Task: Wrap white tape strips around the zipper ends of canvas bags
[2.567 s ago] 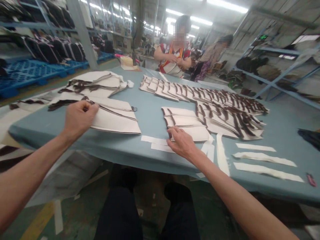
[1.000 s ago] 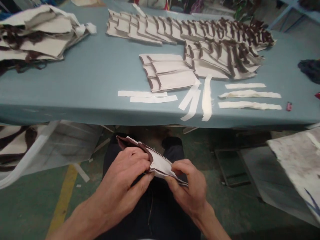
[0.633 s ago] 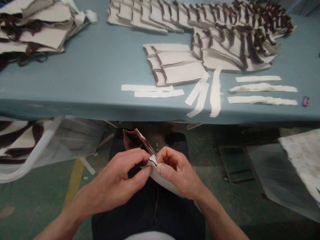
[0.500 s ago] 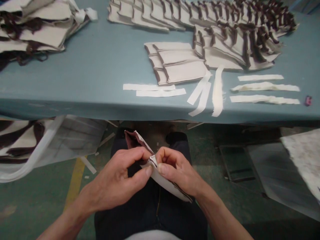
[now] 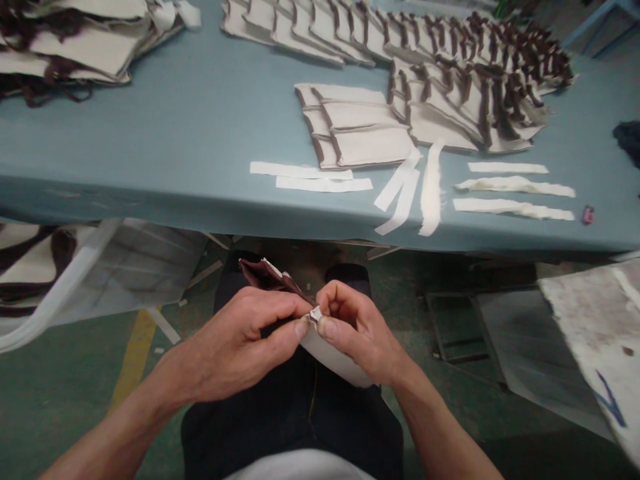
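Over my lap, a white and dark-brown fabric piece (image 5: 333,357) is held between my two hands. My left hand (image 5: 250,343) pinches its edge between thumb and forefinger. Close beside it, my right hand (image 5: 353,327) grips the same edge, thumb against curled fingers. A small folded white bit with a dark line shows between the fingertips. The brown end of the piece sticks up behind my left hand, and its lower white part hangs under my right hand. Part of the fabric is hidden by my fingers.
Overlapping rows of similar fabric pieces (image 5: 373,143) lie on the blue-green table (image 5: 175,133). White strips (image 5: 310,172) lie near its front edge, with a small pink object (image 5: 589,214) at right. Below left stands a white-rimmed bin (image 5: 95,267); a pale board (image 5: 595,320) is at right.
Both hands stay on the fabric piece; my fingertips have drawn closer together around its folded edge. The lower part has turned, showing more white. The view has tilted slightly.
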Tool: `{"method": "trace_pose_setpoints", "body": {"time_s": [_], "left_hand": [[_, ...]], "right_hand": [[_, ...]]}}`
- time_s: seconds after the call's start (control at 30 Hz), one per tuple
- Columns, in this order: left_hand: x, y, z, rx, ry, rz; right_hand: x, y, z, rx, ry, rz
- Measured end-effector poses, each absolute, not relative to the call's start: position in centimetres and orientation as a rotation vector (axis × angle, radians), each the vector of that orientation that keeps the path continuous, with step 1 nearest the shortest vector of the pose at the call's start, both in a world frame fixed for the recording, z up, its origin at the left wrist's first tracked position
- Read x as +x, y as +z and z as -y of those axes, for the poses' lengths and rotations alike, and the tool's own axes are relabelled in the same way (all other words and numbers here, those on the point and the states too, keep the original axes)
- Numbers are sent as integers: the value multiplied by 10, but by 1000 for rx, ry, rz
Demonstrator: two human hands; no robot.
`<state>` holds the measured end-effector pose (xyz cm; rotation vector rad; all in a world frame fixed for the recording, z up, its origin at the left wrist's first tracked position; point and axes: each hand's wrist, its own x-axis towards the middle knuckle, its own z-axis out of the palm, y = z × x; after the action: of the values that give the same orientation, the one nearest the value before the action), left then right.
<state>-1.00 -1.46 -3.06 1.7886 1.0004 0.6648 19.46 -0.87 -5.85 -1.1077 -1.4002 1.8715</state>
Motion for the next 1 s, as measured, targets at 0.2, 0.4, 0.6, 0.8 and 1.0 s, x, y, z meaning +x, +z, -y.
{"method": "trace_pose_setpoints", "body": {"time_s": [0.2, 0.4, 0.6, 0.8, 1.0], "left_hand": [[-5, -31, 13, 1783, 645, -990], [5, -31, 18, 1735, 628, -1009], [9, -23, 23, 1767, 601, -972], [15, -21, 28, 1778, 618, -1046], [19, -36, 27, 1660, 739, -1069]], "right_hand": [[197, -54, 15, -1225, 1608, 1534], [203, -46, 20, -1283, 1170, 1799], [214, -40, 23, -1219, 1065, 1878], [212, -37, 26, -1307, 1114, 1811], [207, -44, 29, -1364, 1233, 1613]]}}
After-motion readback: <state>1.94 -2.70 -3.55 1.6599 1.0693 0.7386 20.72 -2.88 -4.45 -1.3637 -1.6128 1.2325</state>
